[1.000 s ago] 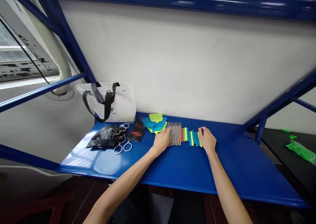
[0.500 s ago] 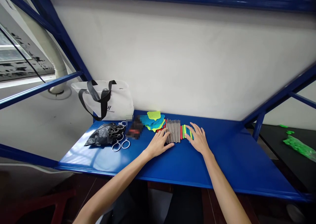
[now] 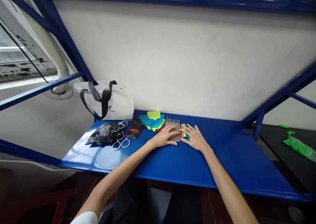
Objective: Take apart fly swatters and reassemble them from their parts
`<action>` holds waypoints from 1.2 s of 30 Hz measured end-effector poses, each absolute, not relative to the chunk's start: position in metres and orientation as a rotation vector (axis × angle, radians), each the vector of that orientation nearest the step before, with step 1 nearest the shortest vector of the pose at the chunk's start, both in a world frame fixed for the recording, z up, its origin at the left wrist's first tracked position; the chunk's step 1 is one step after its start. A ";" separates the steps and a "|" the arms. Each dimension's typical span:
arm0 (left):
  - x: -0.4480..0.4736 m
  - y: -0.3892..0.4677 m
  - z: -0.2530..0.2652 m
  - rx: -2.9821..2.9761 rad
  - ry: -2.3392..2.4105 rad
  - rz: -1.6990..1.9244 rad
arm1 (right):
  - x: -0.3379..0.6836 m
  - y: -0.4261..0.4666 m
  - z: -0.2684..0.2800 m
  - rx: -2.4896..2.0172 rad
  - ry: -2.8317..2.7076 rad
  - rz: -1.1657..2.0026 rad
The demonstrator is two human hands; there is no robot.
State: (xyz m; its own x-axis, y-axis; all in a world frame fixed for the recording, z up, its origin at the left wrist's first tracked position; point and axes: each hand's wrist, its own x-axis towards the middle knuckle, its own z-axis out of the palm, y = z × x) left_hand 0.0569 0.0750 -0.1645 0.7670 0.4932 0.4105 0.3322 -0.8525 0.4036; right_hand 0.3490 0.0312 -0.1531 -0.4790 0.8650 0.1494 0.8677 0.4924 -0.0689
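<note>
A row of thin grey metal rods (image 3: 176, 123) lies side by side on the blue table. My left hand (image 3: 163, 137) rests over these rods from the left, fingers stretched across them. Right of the rods are several short coloured sticks (image 3: 183, 135) in red, green, yellow and blue. My right hand (image 3: 194, 138) lies spread over these sticks and hides much of them. Behind my left hand sits a loose pile of blue, yellow and red mesh paddles (image 3: 154, 120), which look like fly-swatter heads.
The blue table (image 3: 229, 158) has a black plastic bag (image 3: 101, 134) with grey rings, white rings (image 3: 116, 145) and a blurred-out dark item (image 3: 135, 128) on its left. A white tote bag (image 3: 120, 100) stands behind. Blue frame posts flank both sides. Green pieces (image 3: 298, 146) lie on a black surface at right.
My left hand has slid right, further over the metal rods. My right hand has shifted left and now covers more of the coloured sticks.
</note>
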 end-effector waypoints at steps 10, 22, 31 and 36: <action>0.090 0.082 -0.161 2.646 0.768 0.696 | 0.359 0.043 -0.157 -1.492 -2.502 -0.012; 0.118 0.125 -0.167 2.650 0.750 0.754 | 0.400 0.109 -0.158 -1.388 -2.550 -0.022; 0.126 0.123 -0.167 2.632 0.797 0.765 | 0.417 0.153 -0.142 -1.184 -2.679 -0.116; 0.125 0.111 -0.153 2.647 0.850 0.755 | 0.416 0.143 -0.134 -1.236 -2.614 -0.138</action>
